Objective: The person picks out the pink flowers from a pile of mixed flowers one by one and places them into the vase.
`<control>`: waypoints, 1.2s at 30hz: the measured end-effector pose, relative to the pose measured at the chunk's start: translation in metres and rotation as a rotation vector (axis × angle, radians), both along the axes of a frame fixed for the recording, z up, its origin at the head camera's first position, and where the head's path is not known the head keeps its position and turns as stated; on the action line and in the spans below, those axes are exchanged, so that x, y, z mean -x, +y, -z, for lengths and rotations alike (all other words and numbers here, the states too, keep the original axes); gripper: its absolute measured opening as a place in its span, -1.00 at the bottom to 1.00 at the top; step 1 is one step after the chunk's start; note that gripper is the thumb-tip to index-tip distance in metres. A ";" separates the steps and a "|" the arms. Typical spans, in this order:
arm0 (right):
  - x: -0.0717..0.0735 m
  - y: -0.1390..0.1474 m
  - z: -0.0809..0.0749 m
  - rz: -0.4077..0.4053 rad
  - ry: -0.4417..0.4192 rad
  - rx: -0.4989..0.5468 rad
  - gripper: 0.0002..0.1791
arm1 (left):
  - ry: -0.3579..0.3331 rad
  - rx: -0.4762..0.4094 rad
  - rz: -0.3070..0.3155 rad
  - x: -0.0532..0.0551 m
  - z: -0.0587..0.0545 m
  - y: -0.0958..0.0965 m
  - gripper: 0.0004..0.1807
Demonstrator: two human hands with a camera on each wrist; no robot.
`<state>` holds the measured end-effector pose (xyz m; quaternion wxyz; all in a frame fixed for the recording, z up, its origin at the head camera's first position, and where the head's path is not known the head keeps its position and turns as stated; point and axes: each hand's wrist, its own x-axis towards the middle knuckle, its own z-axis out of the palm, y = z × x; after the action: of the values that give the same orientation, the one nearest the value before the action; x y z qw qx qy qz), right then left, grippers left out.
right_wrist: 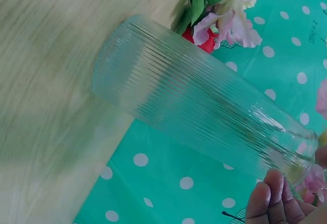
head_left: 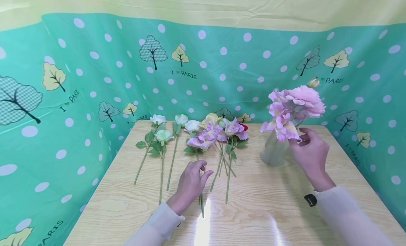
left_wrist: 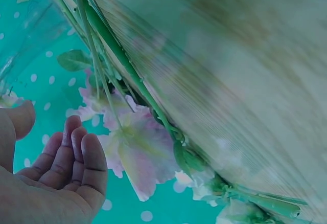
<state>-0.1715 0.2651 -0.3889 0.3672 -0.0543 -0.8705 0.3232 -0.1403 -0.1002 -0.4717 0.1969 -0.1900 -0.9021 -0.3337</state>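
A ribbed glass vase [right_wrist: 204, 101] stands at the right of the table, holding a bunch of pink and lilac artificial flowers [head_left: 306, 99]. My right hand [head_left: 312, 149] is at its neck, with fingertips [right_wrist: 276, 193] against the glass just under the rim and the thumb by the mouth. Petals partly cover the rim in the head view. My left hand [head_left: 191, 179] hovers over flower stems in the middle of the table, its fingers loosely bent and nothing between them. Lilac flowers [left_wrist: 138, 150] lie just beyond those fingers in the left wrist view.
White artificial roses [head_left: 164, 135] with long green stems lie left of the left hand. Yellow [head_left: 211, 118] and lilac blooms [head_left: 234, 128] are heaped at the table's [head_left: 253, 210] back middle, a red one partly hidden there. A green dotted curtain [head_left: 222, 77] surrounds the table's back and sides.
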 end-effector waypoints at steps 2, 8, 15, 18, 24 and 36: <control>-0.001 0.000 0.003 -0.005 0.029 0.001 -0.65 | -0.007 -0.001 -0.002 0.000 0.000 0.000 -0.65; -0.007 -0.002 0.009 -0.009 -0.005 0.029 -0.69 | -0.028 0.015 -0.019 0.000 0.000 -0.001 -0.67; -0.015 -0.005 0.019 -0.030 -0.055 0.011 -0.67 | -0.038 0.044 -0.026 0.001 0.001 -0.002 -0.69; -0.020 -0.007 0.024 -0.044 -0.070 0.012 -0.65 | -0.042 0.050 -0.029 0.001 0.001 -0.003 -0.69; -0.030 -0.013 0.033 -0.065 -0.108 0.009 -0.65 | -0.078 0.064 -0.038 0.000 -0.001 -0.003 -0.66; -0.047 -0.025 0.046 -0.128 -0.080 -0.030 -0.74 | -0.125 0.127 -0.063 0.000 0.000 -0.004 -0.68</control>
<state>-0.1242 0.2402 -0.4350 0.3113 -0.0059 -0.8910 0.3303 -0.1402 -0.1046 -0.4722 0.1382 -0.1524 -0.9375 -0.2805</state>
